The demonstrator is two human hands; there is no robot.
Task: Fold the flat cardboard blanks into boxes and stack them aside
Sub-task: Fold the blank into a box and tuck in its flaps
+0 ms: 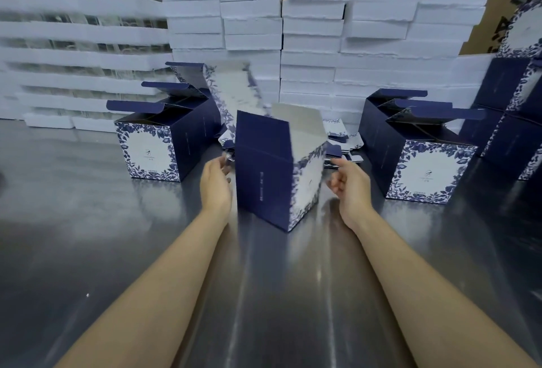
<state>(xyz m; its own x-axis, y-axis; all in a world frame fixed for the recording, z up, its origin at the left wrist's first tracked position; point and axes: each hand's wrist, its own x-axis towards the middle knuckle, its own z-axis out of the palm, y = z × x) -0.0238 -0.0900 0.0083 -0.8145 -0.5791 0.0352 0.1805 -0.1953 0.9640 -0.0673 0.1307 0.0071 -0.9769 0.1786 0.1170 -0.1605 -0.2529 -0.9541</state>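
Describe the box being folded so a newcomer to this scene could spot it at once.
On the steel table, before the wall of white trays, find the left hand and right hand. The box between them stands alone, corner towards the camera, its raised flap showing white, unlike the box clusters either side.

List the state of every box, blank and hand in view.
Centre box: upright, lid flap open.
Left hand: open, beside that box.
Right hand: loosely curled, holding nothing.
Left boxes: folded, lids open.
Right boxes: folded, lids open.
Flat blanks: unfolded, lying in a pile.
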